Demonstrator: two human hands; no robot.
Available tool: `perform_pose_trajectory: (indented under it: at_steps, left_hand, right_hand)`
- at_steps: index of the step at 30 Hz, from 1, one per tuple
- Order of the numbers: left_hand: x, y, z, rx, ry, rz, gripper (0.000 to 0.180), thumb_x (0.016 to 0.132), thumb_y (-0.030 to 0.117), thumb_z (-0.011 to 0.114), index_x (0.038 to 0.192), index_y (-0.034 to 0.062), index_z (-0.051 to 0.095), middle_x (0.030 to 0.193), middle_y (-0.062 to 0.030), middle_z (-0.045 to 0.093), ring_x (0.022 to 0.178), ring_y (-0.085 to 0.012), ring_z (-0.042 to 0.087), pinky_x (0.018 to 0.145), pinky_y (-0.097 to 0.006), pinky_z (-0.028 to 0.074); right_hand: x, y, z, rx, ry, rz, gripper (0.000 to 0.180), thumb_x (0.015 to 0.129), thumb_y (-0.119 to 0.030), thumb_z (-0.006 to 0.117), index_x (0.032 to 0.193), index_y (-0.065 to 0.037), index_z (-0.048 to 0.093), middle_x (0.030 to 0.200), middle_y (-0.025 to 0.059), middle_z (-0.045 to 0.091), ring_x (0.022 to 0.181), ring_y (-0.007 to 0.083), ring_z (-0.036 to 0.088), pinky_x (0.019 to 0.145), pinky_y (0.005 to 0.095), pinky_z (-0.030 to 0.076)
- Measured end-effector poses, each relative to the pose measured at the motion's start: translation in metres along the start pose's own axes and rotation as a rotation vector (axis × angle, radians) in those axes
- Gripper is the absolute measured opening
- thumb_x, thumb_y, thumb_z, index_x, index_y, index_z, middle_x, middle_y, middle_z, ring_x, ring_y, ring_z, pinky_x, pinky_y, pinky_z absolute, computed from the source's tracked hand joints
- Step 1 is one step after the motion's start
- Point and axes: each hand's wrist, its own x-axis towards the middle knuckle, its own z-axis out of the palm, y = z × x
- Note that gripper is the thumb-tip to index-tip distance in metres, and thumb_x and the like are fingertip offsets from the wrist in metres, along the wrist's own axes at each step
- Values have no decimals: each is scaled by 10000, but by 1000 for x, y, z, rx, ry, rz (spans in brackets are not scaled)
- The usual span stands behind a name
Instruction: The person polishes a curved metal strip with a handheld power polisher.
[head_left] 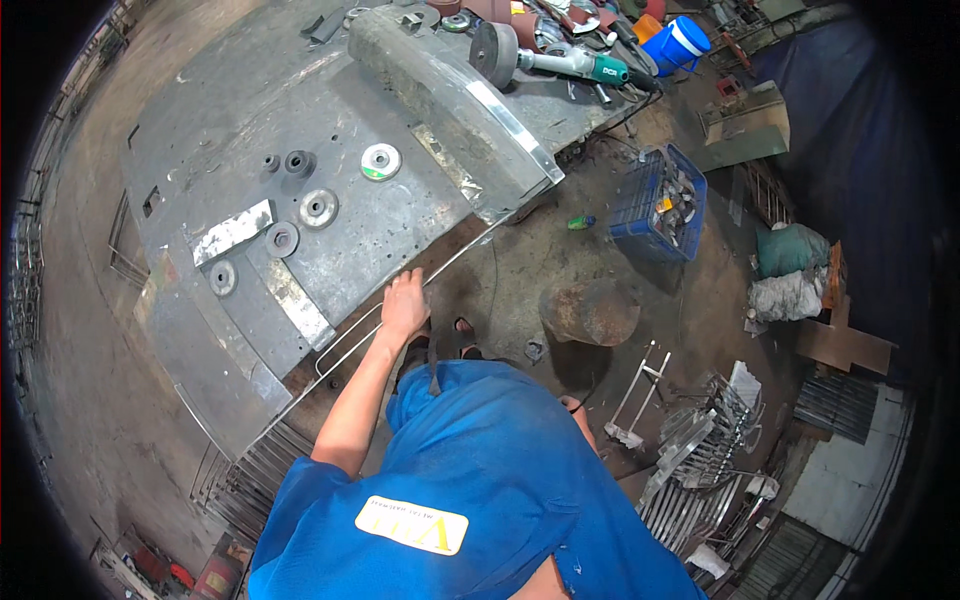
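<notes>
Head view, left hand [405, 305] closed on thin, pale, round-bent metal rod [348, 351], right hand [573, 404], grip unclear

Shirt [480, 430], 6 o'clock: blue; its patch [412, 525] shows yellow on white. Table [230, 135], 10 o'clock: grey. Disc [382, 160], 11 o'clock: white, green-marked. Grinder [580, 65], 1 o'clock: silver and teal. Cooler [672, 48], 1 o'clock: blue, white-topped. Crate [632, 218], 2 o'clock: blue.

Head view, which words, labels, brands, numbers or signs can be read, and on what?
Blue cloth shirt: lettering on a white-and-yellow patch, not copied here.
Green-and-silver handheld grinder: white lettering on its green housing, not copied here.
White-and-green round disc: markings too small to read.
</notes>
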Motion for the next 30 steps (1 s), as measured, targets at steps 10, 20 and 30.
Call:
perform_pose_trajectory:
  at_steps: [10,20,30]
  left_hand:
    - [-22,-14,-7,7,-56,44,465,846,188,666,1245,-14,539,1096,-241,646,1037,-390,638,884,-494,494]
    - [-33,-36,-7,37,-105,25,398,865,196,634,1203,-1,560,1118,-210,662,1067,-362,640,908,-508,486]
    - [-41,-31,-7,52,61,95,566,833,217,697,1307,-32,513,1189,-206,610,1130,-362,583,957,-484,452]
  right_hand:
    - [16,-16,0,-26,-126,23,324,868,-320,627,976,-26,711,910,223,702,880,346,704,761,397,517]
    - [16,-40,6,-120,-126,10,303,881,-286,612,980,-13,701,933,235,688,914,379,687,777,408,516]
    - [41,-42,79,-245,-364,-80,304,879,-285,623,980,-8,697,929,227,690,900,362,686,781,398,514]
